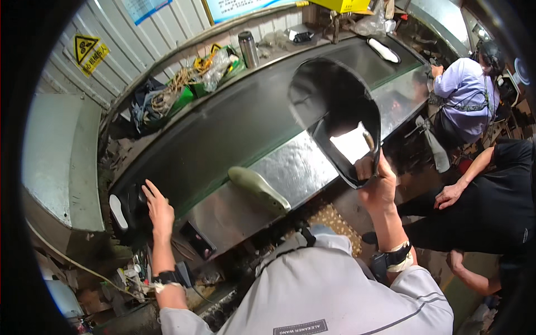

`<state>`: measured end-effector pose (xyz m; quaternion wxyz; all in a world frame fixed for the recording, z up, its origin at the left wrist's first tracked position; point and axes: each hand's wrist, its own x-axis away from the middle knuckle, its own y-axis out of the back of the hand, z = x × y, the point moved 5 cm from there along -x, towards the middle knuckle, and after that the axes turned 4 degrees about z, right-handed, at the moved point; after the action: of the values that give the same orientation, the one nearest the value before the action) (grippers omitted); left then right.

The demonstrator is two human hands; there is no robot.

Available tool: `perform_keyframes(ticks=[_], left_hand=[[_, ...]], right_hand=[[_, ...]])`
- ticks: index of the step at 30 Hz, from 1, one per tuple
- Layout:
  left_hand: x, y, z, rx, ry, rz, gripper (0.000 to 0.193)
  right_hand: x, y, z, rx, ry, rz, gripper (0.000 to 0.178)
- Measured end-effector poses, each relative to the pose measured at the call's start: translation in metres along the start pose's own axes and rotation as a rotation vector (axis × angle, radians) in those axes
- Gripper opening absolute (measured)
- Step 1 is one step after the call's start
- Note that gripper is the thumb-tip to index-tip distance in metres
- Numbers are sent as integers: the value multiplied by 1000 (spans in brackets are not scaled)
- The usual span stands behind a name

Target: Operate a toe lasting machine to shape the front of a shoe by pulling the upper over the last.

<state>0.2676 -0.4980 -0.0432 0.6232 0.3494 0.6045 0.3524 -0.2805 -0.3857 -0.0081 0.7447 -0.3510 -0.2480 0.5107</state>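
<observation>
My right hand (378, 181) is closed on the near rim of a hollow black boot (365, 100), raised above the belt. Its wide opening shows a bright white patch inside; its far left side is smeared by motion. At the left end of the dark conveyor belt (223, 120), my left hand (160, 211) has its fingers stretched out and grips nothing. Close to those fingers lies a dark shoe with a white sole (118, 212); whether they touch is unclear. Between my hands, an olive-green shoe last (258, 188) rests on the metal ledge (293, 162).
A dark flat phone-like object (198, 240) lies on the ledge's near left. Behind the belt stand a steel thermos (248, 50) and a green bin (190, 95) of cords. Another white-soled piece (383, 50) lies far along. Co-workers in purple (466, 92) and black (474, 195) are at right.
</observation>
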Motion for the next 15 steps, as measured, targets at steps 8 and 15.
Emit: perform_keyframes(ticks=[8, 15], left_hand=[[8, 22, -134, 1213, 344, 497, 45], [-47, 60, -242, 2147, 535, 839, 39]], right_hand=[[13, -21, -28, -421, -399, -84, 40], [26, -16, -58, -207, -444, 44, 45]])
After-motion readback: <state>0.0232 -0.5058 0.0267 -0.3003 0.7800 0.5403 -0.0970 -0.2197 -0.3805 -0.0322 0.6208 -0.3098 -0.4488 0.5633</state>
